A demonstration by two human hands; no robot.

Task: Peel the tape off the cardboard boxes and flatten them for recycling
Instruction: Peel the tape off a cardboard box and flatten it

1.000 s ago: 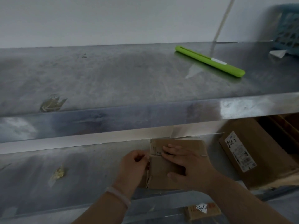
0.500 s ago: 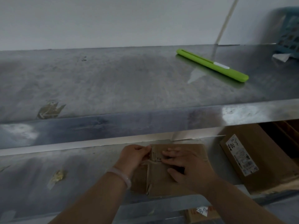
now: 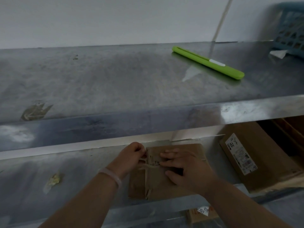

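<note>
Cardboard box (image 3: pixel 158 186) lies on the lower shelf (image 3: pixel 74 186); left hand (image 3: pixel 131 158) pinches its tape (image 3: pixel 148 163) at the seam; right hand (image 3: pixel 185 170), laid flat, presses it down; probably light and bendy, so peel from the lifted end.

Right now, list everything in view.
top shelf: one, steel, upper half of view
cutter: one, green, top shelf, right
basket: one, blue, top shelf, far right
pole: one, white, against the wall
top scrap: one, brownish, top shelf, left
lower shelf: one, steel, below
lower scrap: one, yellowish, lower shelf, left
box: one, brown, lower shelf, under the hands
tape: one strip, pale, at the box's seam
labelled box: one, brown, lower shelf, right
bottom box: one, brown, bottom edge
bracelet: one, pale, left wrist
left hand: pinches the tape
right hand: flat on the box
</note>
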